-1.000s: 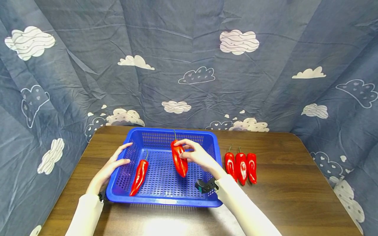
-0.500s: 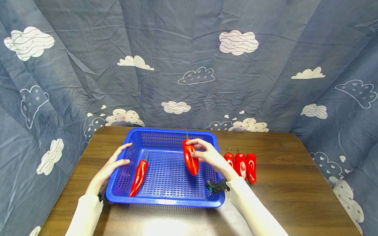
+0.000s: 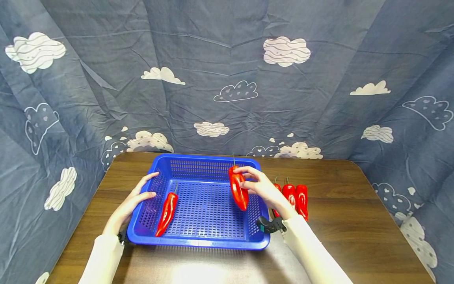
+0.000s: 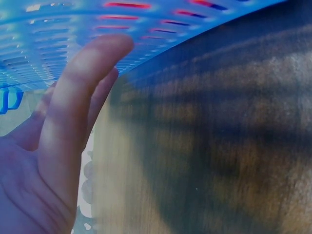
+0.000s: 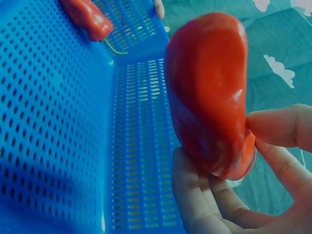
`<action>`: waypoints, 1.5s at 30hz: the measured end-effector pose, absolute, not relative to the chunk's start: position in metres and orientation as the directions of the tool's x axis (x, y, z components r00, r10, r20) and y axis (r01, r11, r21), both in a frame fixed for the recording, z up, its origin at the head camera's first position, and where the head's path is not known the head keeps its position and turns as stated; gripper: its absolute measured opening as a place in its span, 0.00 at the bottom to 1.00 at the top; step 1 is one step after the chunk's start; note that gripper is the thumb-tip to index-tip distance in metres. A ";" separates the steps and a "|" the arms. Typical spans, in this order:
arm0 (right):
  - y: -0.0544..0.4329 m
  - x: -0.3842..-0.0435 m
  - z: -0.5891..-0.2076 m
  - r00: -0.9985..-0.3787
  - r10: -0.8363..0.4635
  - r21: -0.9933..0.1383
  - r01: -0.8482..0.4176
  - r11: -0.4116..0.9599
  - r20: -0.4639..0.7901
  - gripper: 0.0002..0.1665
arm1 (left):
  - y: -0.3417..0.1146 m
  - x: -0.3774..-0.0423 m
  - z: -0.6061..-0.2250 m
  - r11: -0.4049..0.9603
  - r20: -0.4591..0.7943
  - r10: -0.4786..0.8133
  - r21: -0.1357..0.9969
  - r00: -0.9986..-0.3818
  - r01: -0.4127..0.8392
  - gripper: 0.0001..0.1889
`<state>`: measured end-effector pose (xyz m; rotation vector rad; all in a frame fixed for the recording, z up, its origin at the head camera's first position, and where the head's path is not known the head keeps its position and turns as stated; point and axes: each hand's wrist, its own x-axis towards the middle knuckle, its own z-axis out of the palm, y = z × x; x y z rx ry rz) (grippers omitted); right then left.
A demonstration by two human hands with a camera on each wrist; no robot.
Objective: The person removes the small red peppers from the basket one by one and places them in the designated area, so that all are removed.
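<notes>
My right hand [image 3: 258, 184] pinches a large red chili pepper [image 3: 238, 188] between thumb and fingers, above the right part of a blue plastic basket [image 3: 198, 242]. Its green stem points away from me. In the right wrist view the held pepper [image 5: 207, 92] fills the middle, with the fingers under and beside it. My left hand [image 3: 129, 203] rests at the basket's left rim, thumb and fingers fairly straight. From the left wrist camera, the left hand [image 4: 61, 131] reaches up to the slotted wall. Another red chili pepper [image 3: 167, 213] lies inside the basket on the left.
On the wooden table [image 3: 354, 221], right of the basket, several red peppers [image 3: 302, 199] lie side by side, partly hidden by my right hand and sleeve. A dark cloth with cloud prints [image 3: 227, 110] hangs behind the table.
My right hand has carried the chili pepper to the right, from over the basket's middle toward its right wall. The left hand, the basket and the pepper inside have stayed put.
</notes>
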<state>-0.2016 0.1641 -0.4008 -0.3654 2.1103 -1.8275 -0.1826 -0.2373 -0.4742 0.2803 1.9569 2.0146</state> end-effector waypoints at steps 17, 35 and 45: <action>0.192 -0.200 -0.399 -0.935 -0.351 -0.987 -0.001 0.161 -0.056 0.23 | -0.237 -0.181 -0.474 -0.020 -0.077 0.364 0.996 -0.928 -0.091 0.32; 0.222 -0.197 -0.405 -0.952 -0.301 -0.986 0.010 0.165 -0.060 0.24 | -0.238 -0.183 -0.474 -0.004 -0.081 0.363 0.996 -0.928 -0.089 0.32; 0.235 -0.194 -0.406 -0.957 -0.285 -0.993 0.014 0.121 -0.049 0.24 | -0.237 -0.182 -0.474 -0.017 -0.094 0.363 0.994 -0.927 -0.107 0.32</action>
